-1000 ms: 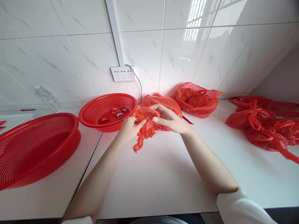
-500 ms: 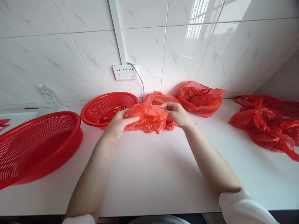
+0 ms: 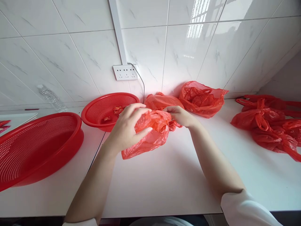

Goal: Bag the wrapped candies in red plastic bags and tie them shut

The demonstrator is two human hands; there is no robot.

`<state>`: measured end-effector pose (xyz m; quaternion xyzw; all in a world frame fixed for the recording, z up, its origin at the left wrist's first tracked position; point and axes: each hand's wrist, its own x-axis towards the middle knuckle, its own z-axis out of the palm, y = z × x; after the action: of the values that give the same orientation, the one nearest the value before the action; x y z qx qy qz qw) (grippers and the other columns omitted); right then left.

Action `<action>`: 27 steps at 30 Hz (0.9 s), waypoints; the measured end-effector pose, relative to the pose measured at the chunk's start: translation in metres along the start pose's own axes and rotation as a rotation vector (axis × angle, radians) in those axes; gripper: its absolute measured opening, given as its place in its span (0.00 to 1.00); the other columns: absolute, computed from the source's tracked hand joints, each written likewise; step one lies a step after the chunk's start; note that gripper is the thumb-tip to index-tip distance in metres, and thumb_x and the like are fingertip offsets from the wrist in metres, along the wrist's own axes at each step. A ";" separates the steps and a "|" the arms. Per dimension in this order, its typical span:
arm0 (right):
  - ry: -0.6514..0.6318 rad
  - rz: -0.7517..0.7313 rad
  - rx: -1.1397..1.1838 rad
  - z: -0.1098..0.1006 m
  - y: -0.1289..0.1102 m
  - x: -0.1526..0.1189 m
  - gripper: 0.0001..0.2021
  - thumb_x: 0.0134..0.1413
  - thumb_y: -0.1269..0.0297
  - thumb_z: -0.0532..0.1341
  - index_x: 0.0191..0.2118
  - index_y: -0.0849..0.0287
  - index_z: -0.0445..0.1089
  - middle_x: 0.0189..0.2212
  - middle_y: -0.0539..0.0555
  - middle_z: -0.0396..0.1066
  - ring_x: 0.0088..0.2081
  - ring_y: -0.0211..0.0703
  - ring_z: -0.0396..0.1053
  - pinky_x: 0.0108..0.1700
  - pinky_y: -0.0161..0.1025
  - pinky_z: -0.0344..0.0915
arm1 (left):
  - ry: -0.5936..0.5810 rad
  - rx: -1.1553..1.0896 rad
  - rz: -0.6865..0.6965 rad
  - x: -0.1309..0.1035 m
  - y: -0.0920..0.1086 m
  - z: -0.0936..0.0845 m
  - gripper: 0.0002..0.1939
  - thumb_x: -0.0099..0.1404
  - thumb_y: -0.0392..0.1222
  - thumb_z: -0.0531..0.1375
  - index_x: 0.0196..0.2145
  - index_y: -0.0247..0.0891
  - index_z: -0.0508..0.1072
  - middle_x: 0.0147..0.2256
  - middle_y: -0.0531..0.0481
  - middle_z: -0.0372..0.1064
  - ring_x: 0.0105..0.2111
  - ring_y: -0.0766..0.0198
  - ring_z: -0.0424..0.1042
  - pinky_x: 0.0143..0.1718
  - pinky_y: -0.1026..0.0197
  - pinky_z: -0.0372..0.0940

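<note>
Two bare hands work a thin red plastic bag over a white desk (image 3: 155,185), in front of a tiled wall (image 3: 145,47). The crumpled bag (image 3: 150,138) hangs between the hands above the desk, one corner drooping toward the person. The left hand (image 3: 124,128) is open, its fingers spread over the left side of the bag and its thumb apart from them, against the film; how firmly it presses cannot be told. The right hand (image 3: 183,116) has its fingers drawn together, apparently gripping the bag's upper right edge, though the fingertips are partly hidden. Film this thin clings and creases, so a light pinch on a single layer, close to the edge, should serve better than a fistful — the open hand can then spread the folds while the other holds steady. An even, gentle pull is advisable, since a sharp tug could stretch or tear the plastic. Just behind the hands lies another red bag (image 3: 162,100); beside it, to the right, sits a wide-mouthed bag (image 3: 203,99) with crumpled film inside. To the left stand a small red basket (image 3: 86,116) containing wrapped pieces (image 3: 118,110) and a large red basket (image 3: 70,153). Knotted red bags (image 3: 258,117) lie well apart at the right.
</note>
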<state>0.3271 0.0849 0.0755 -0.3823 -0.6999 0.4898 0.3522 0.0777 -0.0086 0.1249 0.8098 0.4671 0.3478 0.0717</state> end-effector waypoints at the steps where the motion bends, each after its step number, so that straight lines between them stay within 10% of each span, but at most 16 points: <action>1: -0.022 -0.030 0.003 0.002 0.000 0.000 0.07 0.53 0.63 0.60 0.34 0.59 0.75 0.34 0.52 0.76 0.33 0.41 0.72 0.36 0.38 0.69 | -0.039 0.007 0.016 -0.001 0.004 0.003 0.25 0.62 0.47 0.62 0.57 0.48 0.67 0.61 0.47 0.58 0.62 0.50 0.59 0.62 0.49 0.57; 6: -0.121 -0.200 0.021 0.007 -0.003 -0.001 0.10 0.60 0.61 0.56 0.40 0.55 0.74 0.44 0.53 0.75 0.47 0.46 0.72 0.51 0.45 0.67 | -0.228 -0.126 -0.224 0.000 -0.006 0.015 0.20 0.63 0.49 0.60 0.53 0.47 0.69 0.49 0.48 0.69 0.48 0.54 0.71 0.46 0.55 0.67; 13: -0.186 -0.557 -0.044 0.033 -0.032 -0.025 0.10 0.65 0.58 0.54 0.40 0.55 0.71 0.48 0.57 0.72 0.54 0.52 0.68 0.56 0.51 0.65 | -0.153 -0.279 -0.308 0.008 -0.024 0.027 0.13 0.69 0.51 0.54 0.35 0.40 0.71 0.33 0.52 0.72 0.32 0.62 0.70 0.33 0.62 0.62; 23: -0.301 -0.358 -0.257 0.067 0.001 -0.006 0.12 0.70 0.56 0.47 0.47 0.53 0.64 0.37 0.51 0.72 0.33 0.40 0.70 0.37 0.39 0.68 | -0.121 -0.432 -0.248 0.012 -0.034 0.027 0.14 0.71 0.50 0.50 0.32 0.40 0.65 0.30 0.54 0.63 0.31 0.65 0.63 0.35 0.63 0.60; 27: -0.173 -0.235 -0.485 0.062 0.031 0.000 0.07 0.51 0.58 0.66 0.32 0.53 0.71 0.23 0.50 0.67 0.25 0.40 0.63 0.32 0.40 0.63 | -0.192 -0.226 -0.324 0.009 -0.044 0.009 0.15 0.70 0.52 0.50 0.32 0.41 0.66 0.29 0.54 0.65 0.29 0.64 0.65 0.31 0.62 0.59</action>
<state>0.2797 0.0660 0.0289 -0.3285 -0.8636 0.2946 0.2437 0.0554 0.0253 0.1031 0.7405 0.5401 0.3031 0.2609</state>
